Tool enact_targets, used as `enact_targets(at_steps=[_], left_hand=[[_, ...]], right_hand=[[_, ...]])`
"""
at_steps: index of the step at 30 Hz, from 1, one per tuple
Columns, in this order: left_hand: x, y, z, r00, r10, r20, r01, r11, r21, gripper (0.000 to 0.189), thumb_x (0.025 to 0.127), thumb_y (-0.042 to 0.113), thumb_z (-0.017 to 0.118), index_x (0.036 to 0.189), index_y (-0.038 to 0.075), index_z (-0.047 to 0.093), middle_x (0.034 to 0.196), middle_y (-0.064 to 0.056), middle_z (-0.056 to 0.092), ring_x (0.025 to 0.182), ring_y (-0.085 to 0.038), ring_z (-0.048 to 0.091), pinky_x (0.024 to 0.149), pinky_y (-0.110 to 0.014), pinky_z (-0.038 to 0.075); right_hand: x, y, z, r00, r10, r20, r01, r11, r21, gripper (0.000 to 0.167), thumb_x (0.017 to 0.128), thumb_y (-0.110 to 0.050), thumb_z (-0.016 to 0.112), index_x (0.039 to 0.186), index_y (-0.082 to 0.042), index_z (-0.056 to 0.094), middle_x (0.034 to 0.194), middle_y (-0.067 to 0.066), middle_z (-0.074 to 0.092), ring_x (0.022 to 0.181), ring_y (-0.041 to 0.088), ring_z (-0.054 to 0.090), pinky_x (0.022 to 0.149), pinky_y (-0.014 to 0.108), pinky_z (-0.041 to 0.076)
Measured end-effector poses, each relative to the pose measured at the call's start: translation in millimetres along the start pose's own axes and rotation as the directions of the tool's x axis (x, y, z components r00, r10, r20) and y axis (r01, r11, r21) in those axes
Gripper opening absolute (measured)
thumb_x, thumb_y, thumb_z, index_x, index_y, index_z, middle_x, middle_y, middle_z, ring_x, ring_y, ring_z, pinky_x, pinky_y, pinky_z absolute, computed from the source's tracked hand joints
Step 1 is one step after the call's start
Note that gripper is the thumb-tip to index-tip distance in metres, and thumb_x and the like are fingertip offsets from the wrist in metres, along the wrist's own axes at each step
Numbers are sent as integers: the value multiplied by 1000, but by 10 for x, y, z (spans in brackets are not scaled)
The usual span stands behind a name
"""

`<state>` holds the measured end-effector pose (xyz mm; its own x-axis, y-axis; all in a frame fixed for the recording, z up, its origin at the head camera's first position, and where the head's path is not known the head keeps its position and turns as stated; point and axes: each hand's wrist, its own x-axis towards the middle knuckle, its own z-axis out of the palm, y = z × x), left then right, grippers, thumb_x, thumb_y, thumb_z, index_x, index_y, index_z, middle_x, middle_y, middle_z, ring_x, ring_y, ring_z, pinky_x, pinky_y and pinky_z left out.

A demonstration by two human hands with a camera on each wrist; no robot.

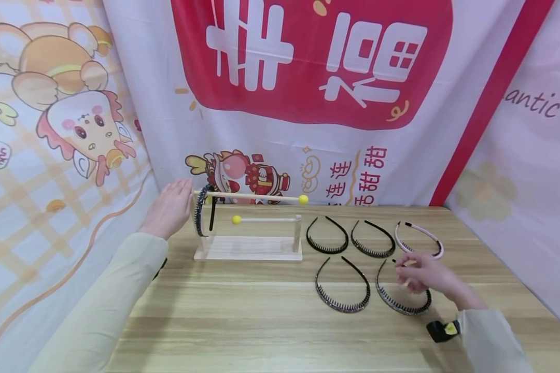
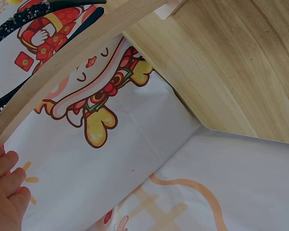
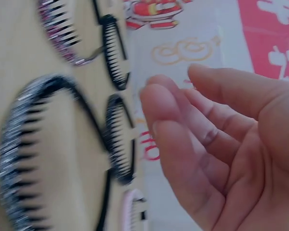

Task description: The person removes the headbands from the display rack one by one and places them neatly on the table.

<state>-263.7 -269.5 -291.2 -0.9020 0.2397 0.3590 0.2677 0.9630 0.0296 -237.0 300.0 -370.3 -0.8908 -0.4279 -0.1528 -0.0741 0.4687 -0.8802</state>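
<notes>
A wooden headband rack (image 1: 248,248) stands at the table's left, its two rods tipped with yellow balls. On the upper rod hangs a dark glittery headband (image 1: 199,212). My left hand (image 1: 171,207) touches the rack's top left end, fingers extended; the left wrist view shows its fingertips (image 2: 12,159) at the end of the wooden upright (image 2: 62,70). My right hand (image 1: 427,277), loosely curled and holding nothing, hovers over a silver glittery headband (image 1: 403,309). In the right wrist view, this silver headband's toothed inner side faces the palm.
Left of the silver headband lies a multicoloured glittery headband (image 1: 343,306). Behind them are two black headbands (image 1: 327,249) (image 1: 378,254) and a pink headband (image 1: 429,232). Printed cloth (image 1: 135,31) walls in the wooden table (image 1: 242,321) at the back and sides.
</notes>
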Motion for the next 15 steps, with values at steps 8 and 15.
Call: enact_targets(at_steps=[8, 15], left_hand=[[-4, 0, -5, 1000, 11, -8, -11, 1000, -7, 48, 101, 16, 30, 137, -14, 23, 140, -32, 26, 130, -44, 22, 111, -47, 8], [-3, -3, 5, 1000, 6, 0, -6, 1000, -3, 48, 101, 17, 28, 138, -13, 23, 140, -32, 26, 131, -43, 22, 111, -47, 8]], right_hand=[[242, -580, -73, 993, -71, -98, 66, 997, -46, 36, 92, -15, 57, 118, 8, 45, 84, 15, 64, 67, 30, 63, 59, 38, 56], [552, -1138, 29, 979, -160, -129, 149, 985, -88, 44, 89, -16, 61, 124, 5, 44, 96, 19, 60, 72, 28, 62, 63, 37, 56]])
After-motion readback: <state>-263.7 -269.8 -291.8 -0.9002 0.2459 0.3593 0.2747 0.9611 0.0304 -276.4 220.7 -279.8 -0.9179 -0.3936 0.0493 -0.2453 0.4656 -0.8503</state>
